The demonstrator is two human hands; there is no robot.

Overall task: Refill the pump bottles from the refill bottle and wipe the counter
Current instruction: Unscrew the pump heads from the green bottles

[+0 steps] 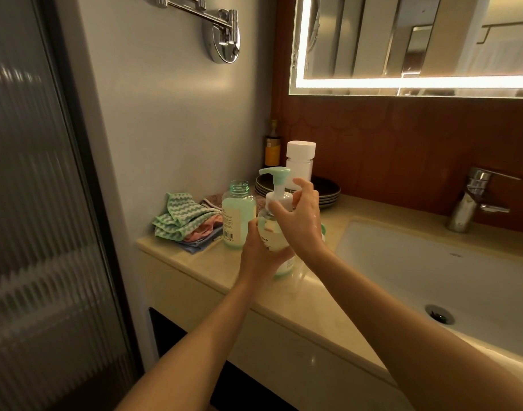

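While your left hand (pixel 256 256) wraps the clear body of the pump bottle (pixel 272 237) and your right hand (pixel 301 223) curls its fingers round the white collar (pixel 279 200) under the green pump head (pixel 274 173), the bottle stands upright over the front of the surface (pixel 207 262), just left of the sink (pixel 432 277); whether its base touches down is hidden by your wrists. It looks like smooth, thin plastic holding some pale liquid, so expect moderate weight, a wall that gives if squeezed hard, and a slick skin, the more so since your right hand glistens as if wet. Take the body low and firmly, and turn at the collar, not at the spout, which would likely flex. Just beside your left hand stands an uncapped bottle (pixel 239 218), easy to tip with an elbow or knuckle. Folded cloths (pixel 180 221) lie behind it, near the wall.
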